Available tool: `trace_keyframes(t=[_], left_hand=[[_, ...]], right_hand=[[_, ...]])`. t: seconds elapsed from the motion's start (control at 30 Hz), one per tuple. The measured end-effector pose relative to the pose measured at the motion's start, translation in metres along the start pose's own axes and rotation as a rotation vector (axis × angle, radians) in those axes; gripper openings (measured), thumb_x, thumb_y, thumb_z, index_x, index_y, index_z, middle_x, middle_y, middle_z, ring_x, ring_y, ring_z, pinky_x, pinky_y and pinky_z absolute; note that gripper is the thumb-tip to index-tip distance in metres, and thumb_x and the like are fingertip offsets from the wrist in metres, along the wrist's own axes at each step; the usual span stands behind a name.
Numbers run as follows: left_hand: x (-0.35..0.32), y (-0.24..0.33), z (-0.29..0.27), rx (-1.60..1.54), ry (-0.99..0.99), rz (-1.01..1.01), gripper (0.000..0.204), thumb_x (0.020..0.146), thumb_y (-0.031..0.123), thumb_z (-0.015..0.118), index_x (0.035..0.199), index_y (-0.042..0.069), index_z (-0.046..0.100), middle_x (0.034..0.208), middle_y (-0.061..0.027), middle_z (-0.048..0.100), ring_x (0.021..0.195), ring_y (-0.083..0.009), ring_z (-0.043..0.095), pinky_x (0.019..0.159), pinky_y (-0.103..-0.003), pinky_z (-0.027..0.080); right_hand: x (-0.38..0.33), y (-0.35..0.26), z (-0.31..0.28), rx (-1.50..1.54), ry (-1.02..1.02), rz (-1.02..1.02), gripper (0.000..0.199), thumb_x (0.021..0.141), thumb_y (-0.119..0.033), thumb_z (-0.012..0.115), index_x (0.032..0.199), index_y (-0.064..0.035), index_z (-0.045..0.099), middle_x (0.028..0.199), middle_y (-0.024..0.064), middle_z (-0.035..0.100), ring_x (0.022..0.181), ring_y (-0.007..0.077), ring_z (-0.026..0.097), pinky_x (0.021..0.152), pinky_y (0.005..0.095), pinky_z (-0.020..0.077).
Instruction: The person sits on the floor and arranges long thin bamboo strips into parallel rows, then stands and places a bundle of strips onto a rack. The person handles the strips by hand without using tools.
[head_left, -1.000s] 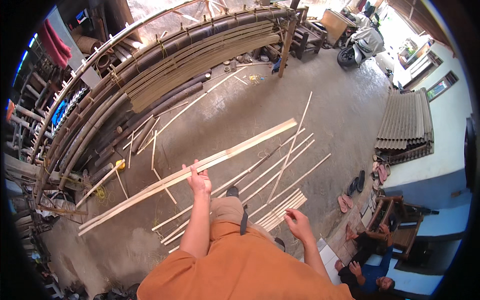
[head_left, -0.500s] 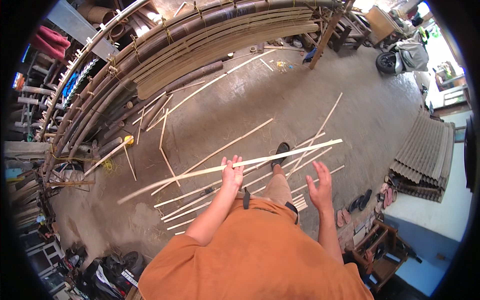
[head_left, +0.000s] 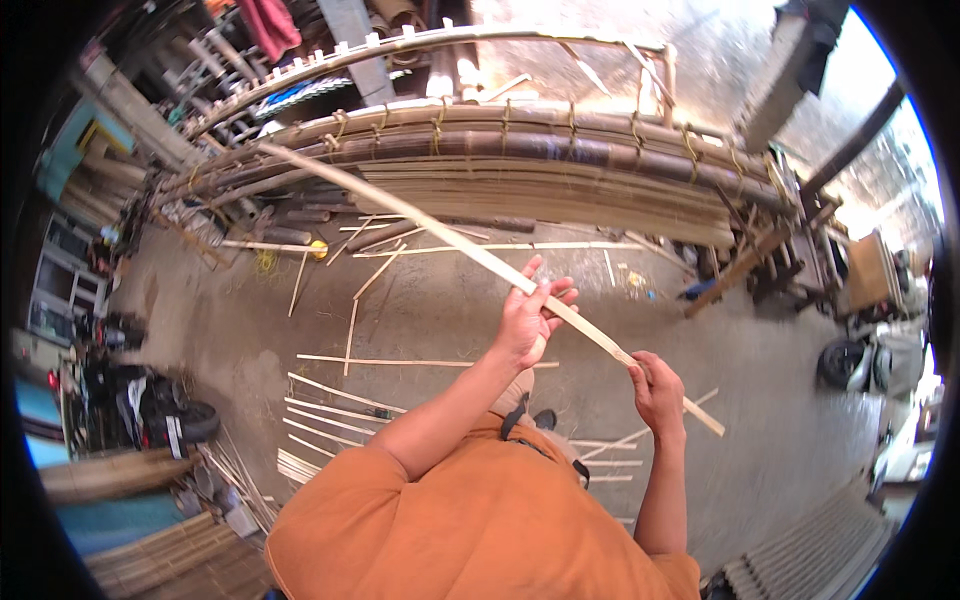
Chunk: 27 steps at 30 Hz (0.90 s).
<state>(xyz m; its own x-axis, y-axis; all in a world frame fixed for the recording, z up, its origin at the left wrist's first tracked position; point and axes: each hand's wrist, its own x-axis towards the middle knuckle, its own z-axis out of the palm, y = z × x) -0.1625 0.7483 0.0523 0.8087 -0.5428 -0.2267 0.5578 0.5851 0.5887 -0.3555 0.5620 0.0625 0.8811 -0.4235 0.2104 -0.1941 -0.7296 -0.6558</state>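
Observation:
A long, pale bamboo strip (head_left: 458, 243) slants across in front of me, from the rack side at upper left down to the lower right. My left hand (head_left: 528, 318) holds it near the middle, the thumb against it and some fingers stretched out beyond. Closer to its lower right end, my right hand (head_left: 658, 392) is closed round the strip, fingers and thumb pinching it. Several similar bamboo strips (head_left: 345, 409) lie side by side on the floor left of my body. Others stick out from behind my right side.
Ahead stands a long bamboo rack (head_left: 480, 146) tied with cord, with a bundle of thin slats (head_left: 560, 190) below. Loose strips (head_left: 425, 361) lie on the concrete floor. A motorbike (head_left: 150, 410) stands at left, another covered one (head_left: 880, 355) at right, above corrugated sheets (head_left: 810, 550).
My body has turned left towards the rack. The strip now slants upward to the left, and my right hand, open and apart from it before, has taken hold of it.

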Motion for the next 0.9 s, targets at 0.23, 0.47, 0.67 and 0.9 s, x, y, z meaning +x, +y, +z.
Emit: trace_keyframes(t=[0.23,0.47,0.67,0.9], left_hand=[[0.125,-0.002,0.057,0.201,0.078,0.075,0.084,0.106,0.020,0.056,0.163,0.015,-0.005,0.142,-0.0196,0.050,0.129,-0.0289,0.054,0.109,-0.046,0.046],[0.247,-0.014,0.072,0.182,0.201,0.124,0.079,0.104,0.023,0.058,0.163,0.008,0.006,0.146,-0.0206,0.047,0.124,-0.0277,0.057,0.107,-0.044,0.047],[0.366,-0.015,0.103,0.305,0.082,0.121,0.054,0.105,0.021,0.056,0.152,0.005,0.035,0.124,-0.0156,0.065,0.109,-0.0218,0.066,0.097,-0.037,0.053],[0.453,0.022,0.156,0.669,-0.012,0.324,0.027,0.106,0.019,0.056,0.122,-0.001,0.063,0.097,-0.0089,0.071,0.072,-0.0101,0.063,0.069,-0.024,0.052]], right_hand=[[0.174,0.028,-0.043,-0.060,0.072,-0.172,0.017,0.093,-0.026,0.073,0.102,-0.0119,0.076,0.086,0.0113,0.069,0.078,0.0323,0.067,0.068,0.0408,0.0514],[0.409,0.028,-0.059,-0.336,-0.040,-0.235,0.024,0.093,-0.035,0.071,0.100,-0.0142,0.078,0.090,0.0119,0.070,0.092,0.0343,0.067,0.078,0.0432,0.0515],[0.592,0.147,-0.067,-0.320,-0.430,-0.067,0.032,0.095,-0.040,0.067,0.105,-0.0114,0.079,0.098,0.0165,0.075,0.093,0.0341,0.072,0.086,0.0429,0.0549],[0.614,0.141,-0.123,-0.286,-0.433,-0.064,0.031,0.093,-0.044,0.067,0.101,-0.0165,0.077,0.098,0.0125,0.075,0.101,0.0344,0.069,0.088,0.0468,0.0524]])
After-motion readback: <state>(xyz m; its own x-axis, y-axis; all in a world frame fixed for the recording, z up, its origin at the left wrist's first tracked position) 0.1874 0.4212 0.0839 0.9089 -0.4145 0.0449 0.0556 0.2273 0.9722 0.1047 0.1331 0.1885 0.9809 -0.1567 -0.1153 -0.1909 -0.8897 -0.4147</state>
